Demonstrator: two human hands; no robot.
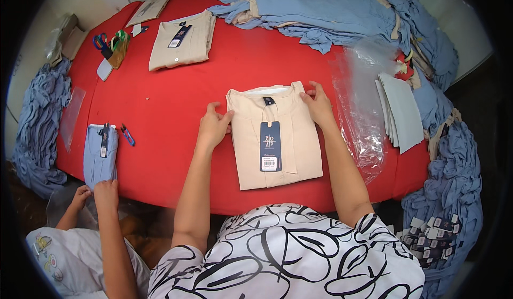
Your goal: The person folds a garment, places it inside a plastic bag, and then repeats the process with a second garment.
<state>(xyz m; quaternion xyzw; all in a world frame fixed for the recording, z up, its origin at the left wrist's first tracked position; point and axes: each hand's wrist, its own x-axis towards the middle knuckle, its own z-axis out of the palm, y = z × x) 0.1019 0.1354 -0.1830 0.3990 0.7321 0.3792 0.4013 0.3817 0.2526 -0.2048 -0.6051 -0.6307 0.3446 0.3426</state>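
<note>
A folded beige garment (248, 155) lies front up on the red table before me. A dark blue hang tag (270, 147) with a white label at its bottom hangs from its neck by a string. White shows along the garment's neck edge, behind a small dark neck label. My left hand (215, 126) grips the left edge near the shoulder, its thumb close to the cloth. At the upper right shoulder, my right hand (319, 107) holds the other edge between thumb and fingers. Some fingertips of both hands are hidden at the garment's sides.
Clear plastic bags (363, 107) and white sheets (398, 112) lie to my right. Blue garments (320, 5) are heaped behind. Another folded beige garment (184, 40) lies back left, near scissors (100, 41). At left, a co-worker's hands (106, 192) touch a folded blue garment (96, 160) beside thread snips (127, 134).
</note>
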